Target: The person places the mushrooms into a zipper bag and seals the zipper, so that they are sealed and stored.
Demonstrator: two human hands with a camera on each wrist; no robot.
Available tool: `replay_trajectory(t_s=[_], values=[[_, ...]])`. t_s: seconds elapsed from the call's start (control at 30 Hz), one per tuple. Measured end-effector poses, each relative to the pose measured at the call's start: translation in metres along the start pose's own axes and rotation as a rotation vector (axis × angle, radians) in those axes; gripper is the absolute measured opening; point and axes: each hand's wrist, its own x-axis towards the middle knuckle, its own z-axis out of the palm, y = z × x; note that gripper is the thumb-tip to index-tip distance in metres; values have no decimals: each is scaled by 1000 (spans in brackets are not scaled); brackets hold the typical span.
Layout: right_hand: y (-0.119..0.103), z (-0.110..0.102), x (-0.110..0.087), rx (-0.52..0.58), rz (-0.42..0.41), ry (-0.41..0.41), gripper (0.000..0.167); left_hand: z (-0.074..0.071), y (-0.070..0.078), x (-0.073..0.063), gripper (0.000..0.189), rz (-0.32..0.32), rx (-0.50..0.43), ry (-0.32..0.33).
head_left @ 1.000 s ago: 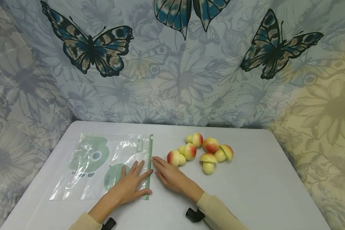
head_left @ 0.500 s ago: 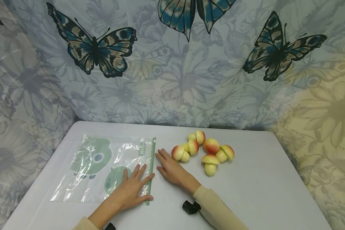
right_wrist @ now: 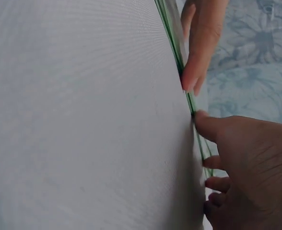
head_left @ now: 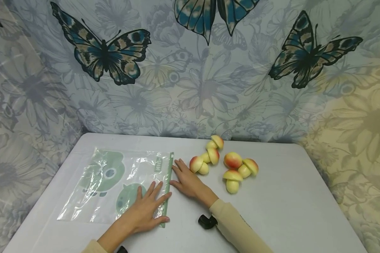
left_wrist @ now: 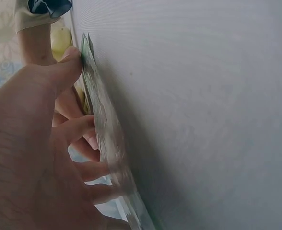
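Note:
A clear plastic zip bag (head_left: 82,207) with green cartoon prints lies flat on the white table, its green zip edge (head_left: 172,165) facing right. My left hand (head_left: 144,212) rests on the bag's right part with fingers spread, thumb and little-side fingers reaching the zip edge. Just right of that edge, my right hand (head_left: 190,181) lies with extended fingers, its thumb and fingertips at the green strip (right_wrist: 193,108) in the right wrist view. Several yellow-and-red toy mushrooms (head_left: 232,175) lie beyond and right of it; the nearest mushroom (head_left: 195,164) sits close against the right hand.
The white table (head_left: 288,196) reaches back to a wall covering (head_left: 202,88) printed with flowers and butterflies. A black wrist camera (head_left: 207,222) sits under the right sleeve. The mushrooms stand in two loose groups near the table's back.
My right hand has slid away along the zip edge. The left group of mushrooms has shifted toward the back, and its farthest one has turned. My left hand keeps its place on the bag.

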Motion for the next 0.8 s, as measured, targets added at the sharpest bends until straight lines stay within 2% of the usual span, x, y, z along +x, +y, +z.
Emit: replay_trajectory(t_s=[0.17,0.3,0.37,0.6,0.8], values=[[0,1,-1,-10,-4,-26,72,1,0,1,77,-1,-7,16],[-1,1,-1,-18,3,-55,75,2,0,3,77,-7,3,26],[-1,0,-1,-33,4,-58,73,3,0,4,76,-15,9,32],[0,0,0,-62,-9,-48,50,1,2,8,76,-26,11,43],[1,0,0,-61,-19,-37,52,2,2,8,77,-25,17,48]])
